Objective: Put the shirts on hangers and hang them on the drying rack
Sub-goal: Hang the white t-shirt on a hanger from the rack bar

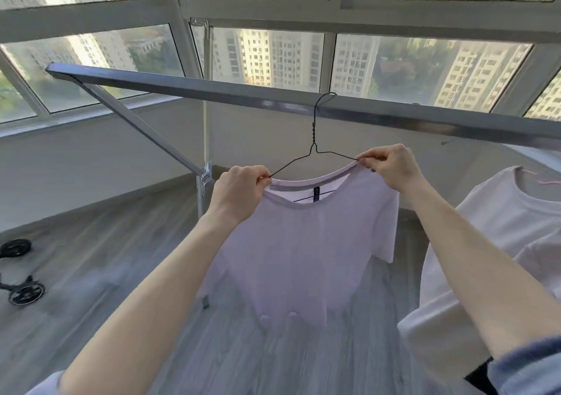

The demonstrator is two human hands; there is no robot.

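Steel drying rack (pixel 212 89) bar crosses the view from ten o'clock to three o'clock. Below it at centre hangs the lilac shirt (pixel 303 243) on a black wire hanger (pixel 314 133), whose hook seems to sit over the bar at twelve o'clock, though this is hard to confirm. Both hands are clamped on it: the left hand (pixel 239 194) at the collar's nine o'clock and the right hand (pixel 391 164) at its two o'clock each pinch collar and wire. The step is probably settling the neckline. Next comes an even release, so nothing slides.

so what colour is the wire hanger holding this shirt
Black wire hanger, clearest in the head view.
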